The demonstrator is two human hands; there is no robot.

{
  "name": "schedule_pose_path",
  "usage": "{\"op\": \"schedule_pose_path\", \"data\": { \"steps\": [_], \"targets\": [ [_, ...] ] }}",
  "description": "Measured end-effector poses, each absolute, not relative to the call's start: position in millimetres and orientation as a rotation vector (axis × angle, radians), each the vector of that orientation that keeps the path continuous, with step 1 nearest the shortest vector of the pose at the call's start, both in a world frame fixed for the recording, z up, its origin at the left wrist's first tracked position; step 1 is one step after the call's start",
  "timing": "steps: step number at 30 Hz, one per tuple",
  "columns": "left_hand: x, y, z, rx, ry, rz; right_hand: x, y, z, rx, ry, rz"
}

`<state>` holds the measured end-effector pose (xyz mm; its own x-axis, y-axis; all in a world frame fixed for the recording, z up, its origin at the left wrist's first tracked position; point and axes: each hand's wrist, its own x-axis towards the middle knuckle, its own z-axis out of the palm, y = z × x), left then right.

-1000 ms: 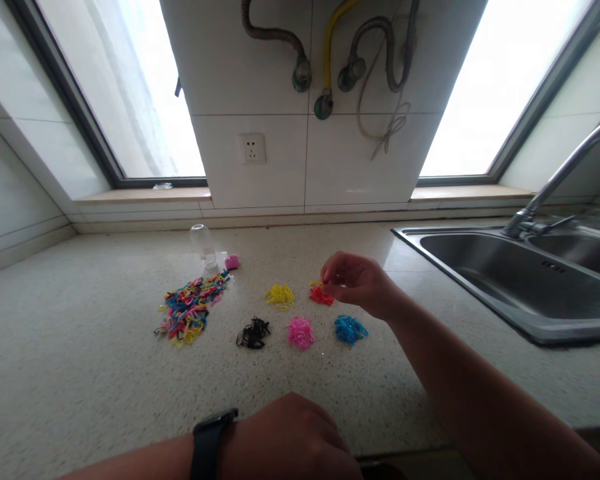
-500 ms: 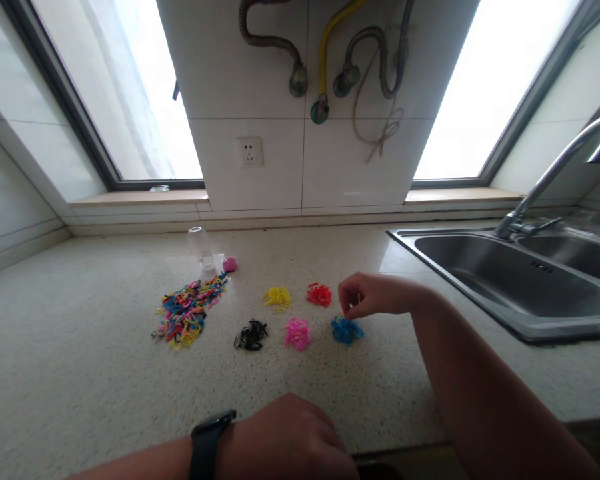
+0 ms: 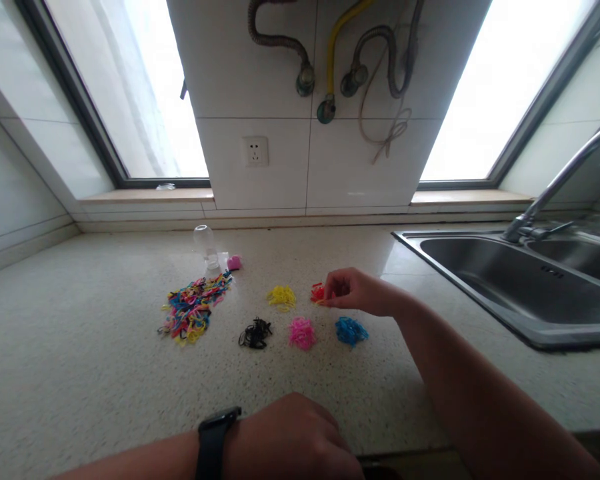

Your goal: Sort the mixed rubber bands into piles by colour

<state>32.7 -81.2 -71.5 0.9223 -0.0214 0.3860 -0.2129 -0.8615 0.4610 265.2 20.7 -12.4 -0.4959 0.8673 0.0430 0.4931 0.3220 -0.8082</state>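
My right hand point(image 3: 353, 291) is closed in a pinch beside the red rubber band pile point(image 3: 317, 291), partly covering it. A thin yellow rubber band point(image 3: 321, 303) shows at its fingertips. Nearer to me are small heaps of blue rubber bands point(image 3: 351, 331), pink rubber bands point(image 3: 302, 333) and black rubber bands point(image 3: 255, 333). Yellow rubber bands point(image 3: 281, 297) lie left of the red ones. A larger mixed-colour pile point(image 3: 193, 308) spreads at the left. My left hand point(image 3: 293, 437), with a dark watch on its wrist, is at the counter's front edge, its fingers hidden.
A clear plastic bottle point(image 3: 207, 248) and a pink cap point(image 3: 234, 263) are behind the mixed pile. To the right, a steel sink point(image 3: 480, 283) with a faucet point(image 3: 555, 180) is set into the speckled counter point(image 3: 115, 380). Hoses and a socket point(image 3: 255, 151) are on the wall behind.
My right hand has moved from the blue pile up and left to the red pile, carrying the yellow rubber band. My left hand stays nearly in place. The view has shifted slightly.
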Motion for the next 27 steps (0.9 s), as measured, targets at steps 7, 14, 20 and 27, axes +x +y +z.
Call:
{"op": "schedule_pose_path", "data": {
  "steps": [7, 14, 20, 27],
  "targets": [
    [33.4, -78.6, -81.7, 2.587, -0.157, 0.484, 220.3, 28.1, -34.5, -1.322, -2.141, 0.469],
    [33.9, -76.8, -91.8, 2.610, -0.189, 0.551, 195.3, 35.5, -31.5, -1.304, -2.286, 0.187],
    [33.2, -77.1, -85.4, 2.608, -0.167, 0.529, 208.1, 39.4, -32.0, -1.353, -2.248, 0.143],
    [31.6, -75.3, -84.6, 2.602, -0.176, 0.473, 245.6, 57.3, -40.1, -1.389, -2.054, 0.084]
  ]
}}
